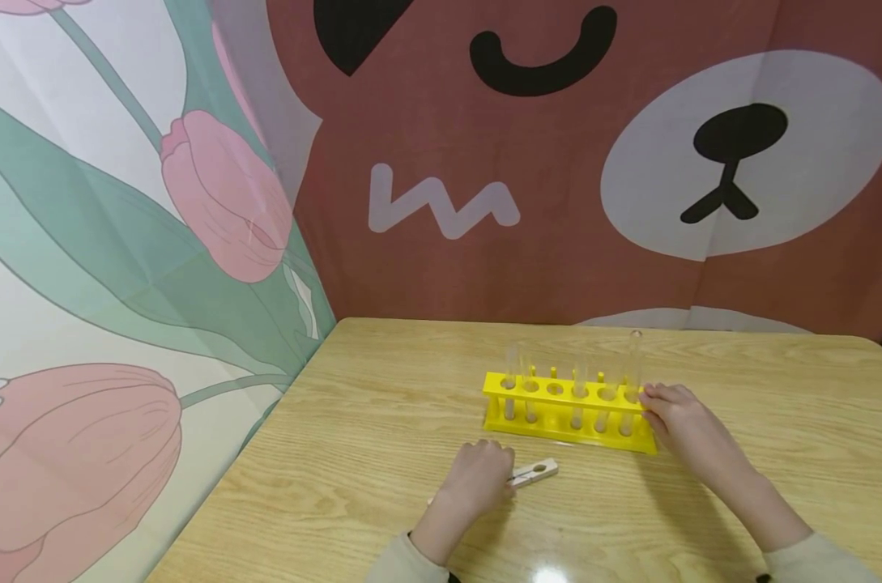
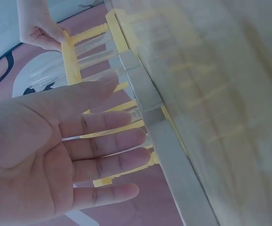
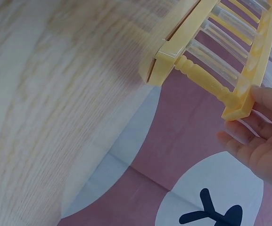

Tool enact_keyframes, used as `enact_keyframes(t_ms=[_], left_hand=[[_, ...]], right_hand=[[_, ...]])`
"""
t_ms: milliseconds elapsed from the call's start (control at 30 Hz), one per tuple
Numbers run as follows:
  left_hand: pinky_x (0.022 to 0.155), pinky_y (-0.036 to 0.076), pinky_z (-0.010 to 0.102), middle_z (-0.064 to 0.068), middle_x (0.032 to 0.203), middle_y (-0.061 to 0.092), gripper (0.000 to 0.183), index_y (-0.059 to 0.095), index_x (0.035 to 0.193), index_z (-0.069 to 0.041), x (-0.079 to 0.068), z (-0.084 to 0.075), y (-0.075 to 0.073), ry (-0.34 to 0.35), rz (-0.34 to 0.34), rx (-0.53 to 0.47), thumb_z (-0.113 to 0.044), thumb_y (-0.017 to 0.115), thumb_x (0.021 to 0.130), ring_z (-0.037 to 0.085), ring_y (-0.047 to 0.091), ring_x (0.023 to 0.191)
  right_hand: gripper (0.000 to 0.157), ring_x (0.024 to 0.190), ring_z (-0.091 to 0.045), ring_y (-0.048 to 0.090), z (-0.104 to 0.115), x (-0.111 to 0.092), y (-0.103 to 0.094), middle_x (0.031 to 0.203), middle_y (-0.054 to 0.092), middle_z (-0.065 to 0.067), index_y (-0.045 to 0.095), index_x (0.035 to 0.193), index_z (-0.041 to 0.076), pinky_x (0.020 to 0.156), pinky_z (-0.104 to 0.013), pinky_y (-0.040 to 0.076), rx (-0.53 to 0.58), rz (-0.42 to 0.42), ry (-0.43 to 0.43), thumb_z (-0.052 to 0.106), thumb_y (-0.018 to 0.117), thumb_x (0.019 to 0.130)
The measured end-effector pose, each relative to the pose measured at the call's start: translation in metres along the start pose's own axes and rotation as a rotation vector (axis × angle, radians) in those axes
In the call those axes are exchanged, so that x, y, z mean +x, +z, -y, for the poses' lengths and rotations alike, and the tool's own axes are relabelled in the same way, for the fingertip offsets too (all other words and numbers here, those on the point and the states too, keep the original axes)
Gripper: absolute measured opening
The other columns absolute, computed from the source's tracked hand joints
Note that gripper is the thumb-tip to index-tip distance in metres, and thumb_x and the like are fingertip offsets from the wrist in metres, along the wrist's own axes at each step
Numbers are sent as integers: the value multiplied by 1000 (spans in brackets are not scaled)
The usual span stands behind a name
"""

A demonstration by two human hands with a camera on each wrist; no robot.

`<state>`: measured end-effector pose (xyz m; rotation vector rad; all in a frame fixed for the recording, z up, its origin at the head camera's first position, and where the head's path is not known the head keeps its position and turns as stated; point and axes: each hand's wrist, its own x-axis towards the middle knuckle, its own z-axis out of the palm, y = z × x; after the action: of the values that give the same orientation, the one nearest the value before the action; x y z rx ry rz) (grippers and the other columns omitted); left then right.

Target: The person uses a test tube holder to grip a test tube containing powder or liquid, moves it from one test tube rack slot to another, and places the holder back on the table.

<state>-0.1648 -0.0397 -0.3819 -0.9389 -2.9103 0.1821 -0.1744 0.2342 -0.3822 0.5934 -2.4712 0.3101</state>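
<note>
A yellow test tube rack (image 1: 557,437) stands on the table, with several clear test tubes (image 1: 577,376) upright in it. The tube at the right end rises higher than the others. My right hand (image 1: 692,425) grips the rack's right end, thumb and fingers at the corner of its top plate (image 3: 239,110). In front of the rack lies a pale wooden test tube clamp (image 1: 537,472), partly hidden under my left hand (image 1: 477,474). In the left wrist view, the left fingers (image 2: 107,157) are nearly straight and spread, their tips beside the clamp (image 2: 145,89).
The wood-grain table (image 1: 324,453) reaches back to a wall hanging with a large bear face (image 1: 557,267). On the left hangs a tulip-patterned cloth (image 1: 222,202). Short yellow pegs (image 1: 554,372) stick up along the rack's back.
</note>
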Motion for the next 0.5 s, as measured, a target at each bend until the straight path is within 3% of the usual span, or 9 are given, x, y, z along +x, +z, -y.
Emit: enact_keyframes(t_ms=[500], left_hand=[[55,41,23,-3,65,53,25,63,77,-12,2,-1,3,-15,34,8,-34,74,70,9,49,59]], right_hand=[[33,91,-41,55,-2,-1,1,97,60,-27,63,92,-13,71,-46,46,12,-10,-11,-7,73,62]])
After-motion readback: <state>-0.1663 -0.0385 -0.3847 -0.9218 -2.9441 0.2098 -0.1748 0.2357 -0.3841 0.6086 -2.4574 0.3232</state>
